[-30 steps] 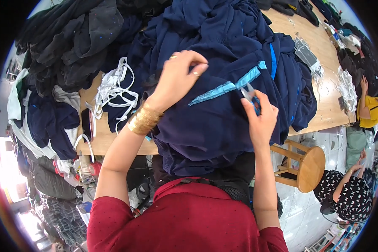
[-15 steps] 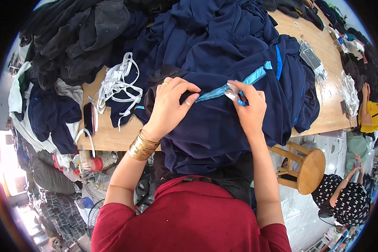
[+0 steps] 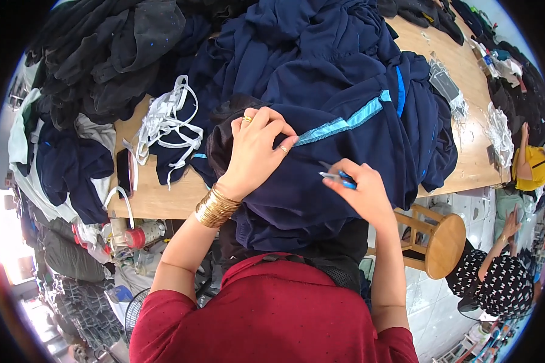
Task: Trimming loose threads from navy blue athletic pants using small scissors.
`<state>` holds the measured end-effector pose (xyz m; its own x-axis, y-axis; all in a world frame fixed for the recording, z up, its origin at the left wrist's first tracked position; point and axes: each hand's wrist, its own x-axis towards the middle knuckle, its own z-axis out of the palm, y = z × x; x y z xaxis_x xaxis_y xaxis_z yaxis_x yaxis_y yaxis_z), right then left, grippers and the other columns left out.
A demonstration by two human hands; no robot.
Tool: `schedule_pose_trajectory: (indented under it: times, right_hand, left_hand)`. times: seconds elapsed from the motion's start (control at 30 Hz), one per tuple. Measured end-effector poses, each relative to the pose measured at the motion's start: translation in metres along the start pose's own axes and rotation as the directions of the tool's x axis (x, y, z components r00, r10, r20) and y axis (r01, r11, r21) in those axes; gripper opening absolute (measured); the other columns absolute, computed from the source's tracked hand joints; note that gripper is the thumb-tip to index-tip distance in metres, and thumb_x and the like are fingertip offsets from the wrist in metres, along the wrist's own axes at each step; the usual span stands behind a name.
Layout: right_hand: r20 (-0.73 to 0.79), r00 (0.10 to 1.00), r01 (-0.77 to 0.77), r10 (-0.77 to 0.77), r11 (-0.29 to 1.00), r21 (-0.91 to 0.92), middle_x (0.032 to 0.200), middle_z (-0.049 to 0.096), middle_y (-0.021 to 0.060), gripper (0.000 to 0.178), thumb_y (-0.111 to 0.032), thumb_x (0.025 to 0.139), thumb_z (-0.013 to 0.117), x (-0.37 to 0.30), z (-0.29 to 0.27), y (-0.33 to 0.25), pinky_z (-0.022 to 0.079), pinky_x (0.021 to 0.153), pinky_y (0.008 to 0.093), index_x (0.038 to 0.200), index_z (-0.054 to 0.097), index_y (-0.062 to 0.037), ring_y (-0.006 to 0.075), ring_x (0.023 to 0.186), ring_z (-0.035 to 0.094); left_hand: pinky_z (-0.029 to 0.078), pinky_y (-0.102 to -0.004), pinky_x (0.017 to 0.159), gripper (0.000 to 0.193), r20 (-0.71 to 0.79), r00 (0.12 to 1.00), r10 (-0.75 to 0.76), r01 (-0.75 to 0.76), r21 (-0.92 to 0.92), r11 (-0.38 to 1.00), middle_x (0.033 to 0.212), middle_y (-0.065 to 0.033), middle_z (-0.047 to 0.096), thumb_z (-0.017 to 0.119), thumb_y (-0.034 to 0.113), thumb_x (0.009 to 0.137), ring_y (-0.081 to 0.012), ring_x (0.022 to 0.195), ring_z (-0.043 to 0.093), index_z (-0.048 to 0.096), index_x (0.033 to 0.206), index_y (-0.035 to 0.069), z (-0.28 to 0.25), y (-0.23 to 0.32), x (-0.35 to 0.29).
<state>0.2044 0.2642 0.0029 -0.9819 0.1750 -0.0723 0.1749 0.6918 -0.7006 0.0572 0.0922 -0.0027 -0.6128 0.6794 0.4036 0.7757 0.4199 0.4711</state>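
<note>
A large navy garment (image 3: 284, 181) lies heaped before me on the wooden table, its front part hanging over the edge. Along one of its seams runs a light blue strip (image 3: 345, 123). My left hand (image 3: 261, 145) pinches the cloth at the strip's left end, thumb and forefinger together. Below the strip, my right hand (image 3: 364, 190) grips small blue-handled thread snips (image 3: 339, 176). Their blades point to the left, parted, over the navy cloth without visibly cutting anything.
White straps (image 3: 169, 124) and a phone (image 3: 125, 172) lie on the table (image 3: 157, 209) at left, beside dark clothes (image 3: 103, 66). White tags (image 3: 447, 85) lie at right. A wooden stool (image 3: 447, 245) stands below the table. Other people (image 3: 496, 281) are at far right.
My right hand has left the blue strip with the snips, moving down toward me and slightly right. More of the strip shows. My left hand has shifted a little right along it.
</note>
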Motion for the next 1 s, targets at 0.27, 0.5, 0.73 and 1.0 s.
schedule_pose_trajectory:
  times: [0.27,0.5,0.73,1.0]
  right_hand:
    - [-0.335,0.925,0.105,-0.181,0.967,-0.233,0.067,0.059,0.0030,0.028,-0.034,0.080,0.067,0.006,0.015,-0.016,0.031,0.072,0.0337,0.088,0.061,-0.0080,0.0170,0.063,0.054]
    - [-0.457,0.871,0.063,-0.183,0.962,-0.267,0.062,0.059,0.0040,0.024,-0.031,0.083,0.064,0.010,0.022,-0.017,0.032,0.066,0.0332,0.082,0.061,-0.0072,0.0187,0.054,0.054]
    - [-0.465,0.879,0.026,-0.101,0.986,-0.165,0.064,0.059,0.0038,0.025,-0.031,0.081,0.066,-0.002,0.017,-0.013,0.034,0.066,0.0310,0.087,0.063,-0.0075,0.0192,0.056,0.052]
    - [-0.613,0.758,-0.027,0.223,0.950,0.312,0.073,0.058,0.0035,0.029,-0.021,0.080,0.069,-0.004,0.005,0.027,0.043,0.060,0.0264,0.102,0.060,-0.0050,0.0122,0.061,0.051]
  left_hand:
    - [0.035,-0.0324,0.081,0.007,0.033,0.998,-0.055,0.059,-0.139,0.989,0.091,-0.0007,0.056,0.067,0.013,0.077,-0.0200,0.089,0.049,0.064,0.082,0.008,-0.006,-0.007,0.000]
    - [0.033,-0.0354,0.082,0.006,0.014,0.999,-0.037,0.039,-0.134,0.990,0.093,0.0008,0.054,0.064,0.014,0.079,-0.0202,0.093,0.047,0.062,0.084,0.010,-0.005,-0.007,-0.001]
    - [0.039,-0.0282,0.066,0.008,-0.057,0.989,-0.139,0.099,-0.447,0.889,0.076,-0.0053,0.057,0.055,0.011,0.087,-0.0178,0.075,0.051,0.056,0.082,0.005,-0.017,-0.014,0.000]
    - [0.044,-0.0288,0.076,0.030,-0.258,0.938,-0.230,0.079,-0.489,0.869,0.098,-0.0044,0.056,0.068,0.003,0.076,-0.0161,0.085,0.053,0.055,0.103,0.006,-0.022,0.018,0.018]
